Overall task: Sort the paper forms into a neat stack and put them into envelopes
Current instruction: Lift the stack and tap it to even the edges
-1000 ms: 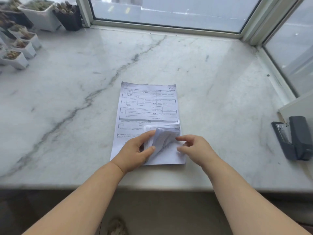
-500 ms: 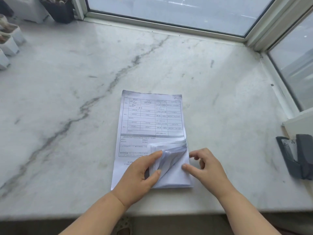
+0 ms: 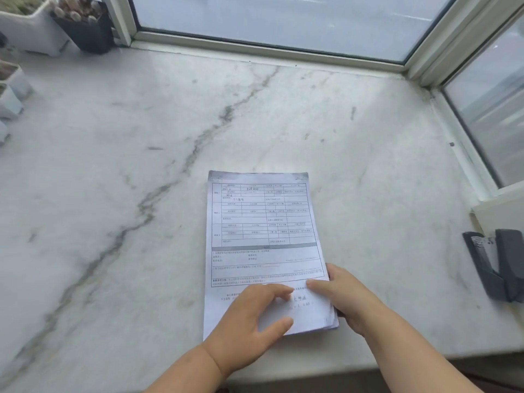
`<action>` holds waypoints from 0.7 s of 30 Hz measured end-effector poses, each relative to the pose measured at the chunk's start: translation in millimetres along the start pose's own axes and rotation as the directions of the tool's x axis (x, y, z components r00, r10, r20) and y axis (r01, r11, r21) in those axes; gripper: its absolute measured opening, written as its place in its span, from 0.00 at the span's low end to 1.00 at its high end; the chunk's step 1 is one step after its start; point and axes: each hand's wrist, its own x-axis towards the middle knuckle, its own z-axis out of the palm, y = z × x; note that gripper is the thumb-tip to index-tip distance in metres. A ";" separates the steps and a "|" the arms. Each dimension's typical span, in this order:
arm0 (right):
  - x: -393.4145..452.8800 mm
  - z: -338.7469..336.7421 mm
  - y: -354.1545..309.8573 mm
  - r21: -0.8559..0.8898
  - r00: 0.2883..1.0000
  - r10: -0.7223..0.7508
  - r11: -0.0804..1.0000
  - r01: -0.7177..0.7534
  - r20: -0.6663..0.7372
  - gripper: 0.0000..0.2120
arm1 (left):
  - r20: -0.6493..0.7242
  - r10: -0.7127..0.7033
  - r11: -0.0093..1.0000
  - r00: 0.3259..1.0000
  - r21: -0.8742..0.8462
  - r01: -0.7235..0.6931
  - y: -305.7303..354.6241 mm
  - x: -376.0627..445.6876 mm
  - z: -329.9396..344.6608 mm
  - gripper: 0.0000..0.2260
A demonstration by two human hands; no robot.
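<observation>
The left hand lies flat on the near end of the paper forms, its fingers straight. The right hand holds the stack's near right edge — thumb on top, fingers probably curled under. The stack lies on the marble sill, a stapler far right.

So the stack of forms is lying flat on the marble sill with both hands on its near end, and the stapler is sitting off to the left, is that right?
Not quite. The stapler sits off to the right, near the side window, as the head view shows. The rest holds: the stack of forms lies flat on the marble sill, with the left hand and right hand on its near end.
</observation>
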 end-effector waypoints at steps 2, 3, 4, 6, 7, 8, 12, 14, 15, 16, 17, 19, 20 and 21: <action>-6.9 2.6 -0.4 0.044 0.999 -0.031 0.999 0.033 -0.030 0.15 | 0.010 -0.058 0.996 0.998 -0.064 0.058 5.3 -1.2 -5.7 0.17; -12.4 2.7 -0.8 0.104 0.998 -0.049 0.993 0.052 -0.027 0.15 | -0.038 -0.084 0.994 0.996 -0.074 0.081 7.8 -1.9 -11.8 0.18; -18.9 1.1 -2.7 0.169 0.998 -0.060 0.984 0.062 -0.018 0.15 | -0.140 -0.081 0.996 0.987 -0.048 0.075 9.9 -2.2 -20.8 0.18; -28.4 -7.7 -5.0 0.270 0.991 -0.132 0.955 0.121 0.023 0.14 | -0.385 -0.019 0.992 0.923 0.105 0.064 9.7 0.8 -42.6 0.23; -31.7 -13.7 -5.7 0.305 0.983 -0.182 0.939 0.161 0.040 0.14 | -0.479 -0.052 0.981 0.876 0.139 0.134 10.0 3.6 -54.4 0.27; -35.9 -19.5 -8.3 0.333 0.974 -0.224 0.923 0.196 0.047 0.16 | -0.535 -0.173 0.962 0.827 0.088 0.258 12.5 7.4 -65.3 0.32; -45.6 -46.6 -14.0 0.425 0.943 -0.333 0.854 0.301 0.001 0.22 | 0.070 -0.592 0.492 0.803 -0.757 0.429 45.8 34.1 -82.6 0.40; -50.5 -65.9 -18.4 0.429 0.927 -0.375 0.839 0.335 0.008 0.22 | 0.218 -0.490 0.307 0.844 -0.863 0.401 62.3 48.8 -76.0 0.29; -52.0 -77.4 -20.5 0.410 0.920 -0.391 0.843 0.348 0.023 0.21 | 0.176 -0.469 0.357 0.865 -0.858 0.368 67.7 56.2 -69.2 0.25; -53.4 -90.0 -23.1 0.384 0.916 -0.398 0.853 0.353 0.042 0.22 | 0.086 -0.460 0.460 0.884 -0.828 0.320 73.8 64.3 -61.0 0.22; -52.0 -103.7 -25.0 0.363 0.918 -0.393 0.865 0.346 0.062 0.23 | -0.016 -0.442 0.575 0.897 -0.773 0.270 80.0 72.3 -52.2 0.21; -47.9 -128.4 -32.3 0.387 0.924 -0.371 0.869 0.309 0.097 0.27 | -0.156 -0.373 0.719 0.915 -0.672 0.178 95.6 87.1 -33.8 0.15; -46.3 -138.3 -36.6 0.428 0.928 -0.363 0.854 0.294 0.087 0.28 | -0.204 -0.335 0.758 0.920 -0.639 0.134 105.1 94.9 -23.9 0.11; -44.1 -147.4 -38.7 0.460 0.930 -0.365 0.835 0.303 0.049 0.26 | -0.251 -0.302 0.787 0.920 -0.610 0.091 114.6 102.7 -12.9 0.08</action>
